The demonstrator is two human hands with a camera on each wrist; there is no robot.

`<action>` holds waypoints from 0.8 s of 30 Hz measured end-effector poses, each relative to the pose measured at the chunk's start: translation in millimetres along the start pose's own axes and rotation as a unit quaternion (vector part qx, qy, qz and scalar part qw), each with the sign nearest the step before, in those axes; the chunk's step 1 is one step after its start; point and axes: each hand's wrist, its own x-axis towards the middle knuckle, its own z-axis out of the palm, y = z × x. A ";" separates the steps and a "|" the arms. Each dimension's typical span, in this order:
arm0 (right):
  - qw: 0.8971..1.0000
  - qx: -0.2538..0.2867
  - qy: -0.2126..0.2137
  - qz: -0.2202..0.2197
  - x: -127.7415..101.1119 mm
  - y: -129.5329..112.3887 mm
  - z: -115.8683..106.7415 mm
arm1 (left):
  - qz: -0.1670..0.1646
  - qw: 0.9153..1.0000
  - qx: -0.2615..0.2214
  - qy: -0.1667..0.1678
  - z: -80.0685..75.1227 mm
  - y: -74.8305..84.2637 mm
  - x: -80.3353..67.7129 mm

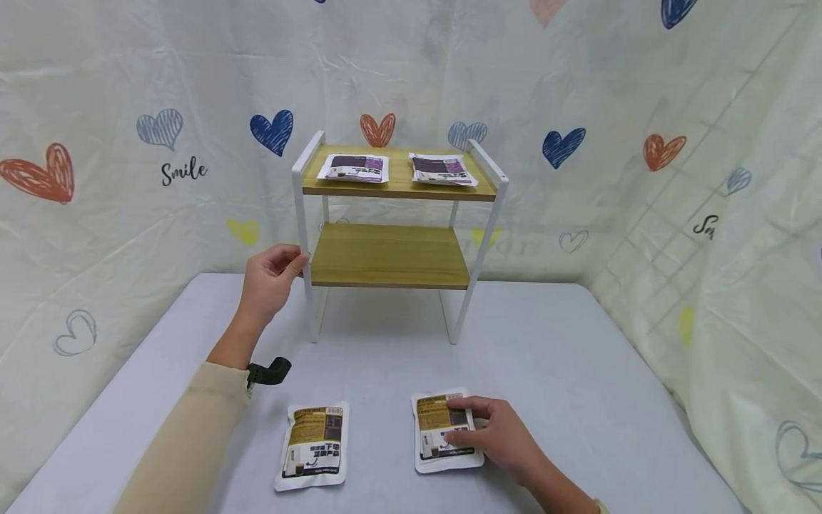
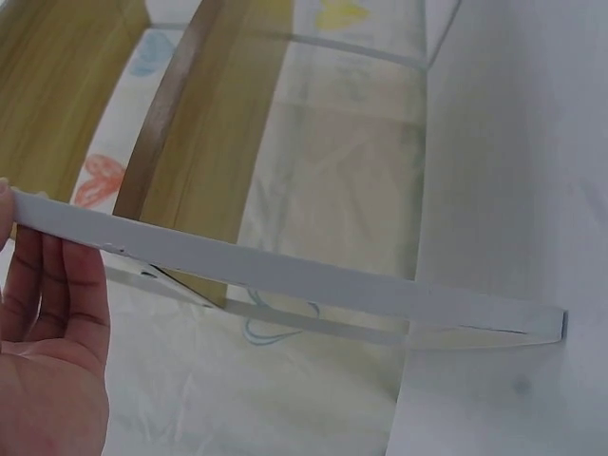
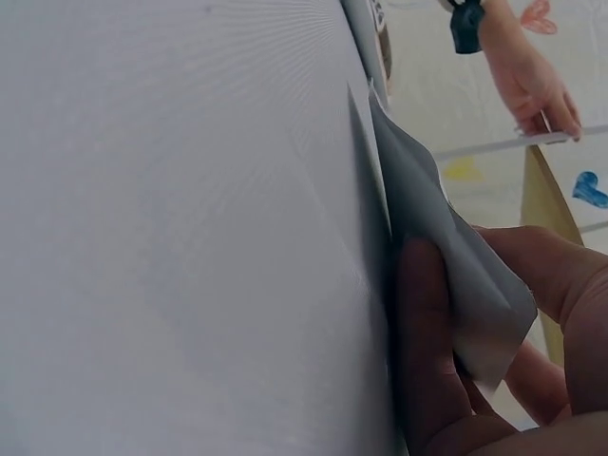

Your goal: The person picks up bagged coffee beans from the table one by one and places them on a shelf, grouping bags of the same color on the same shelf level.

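Note:
My left hand (image 1: 268,284) holds the white front left leg (image 1: 304,235) of a small two-tier shelf (image 1: 392,255). In the left wrist view its fingers (image 2: 71,285) lie behind the white bar, with part of the thumb at the left edge. Nearer the front, my right hand (image 1: 504,437) pinches the right side of a white-edged brown and black food pouch (image 1: 432,428). The right wrist view shows the pouch's silvery side (image 3: 456,256) between thumb and fingers, its edge a little raised from the table. A similar pouch (image 1: 315,446) lies flat to the left, untouched.
Two pouches with purple labels, one at left (image 1: 354,168) and one at right (image 1: 443,170), lie on the wooden top tier. The shelf stands toward the back of the white table (image 1: 552,357). A curtain printed with hearts (image 1: 398,57) hangs behind and beside the table.

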 end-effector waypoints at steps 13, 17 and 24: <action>1.000 -0.012 0.011 0.011 9.7 2.3 1.7 | 0.006 1.000 -0.009 -0.002 -1.5 1.0 -2.1; 1.000 -0.012 0.009 0.011 12.1 2.1 2.3 | 0.002 1.000 -0.009 -0.004 -1.3 0.5 -1.1; 1.000 -0.006 0.013 0.006 16.8 0.3 4.3 | 0.004 1.000 -0.015 -0.001 -0.9 1.4 -0.7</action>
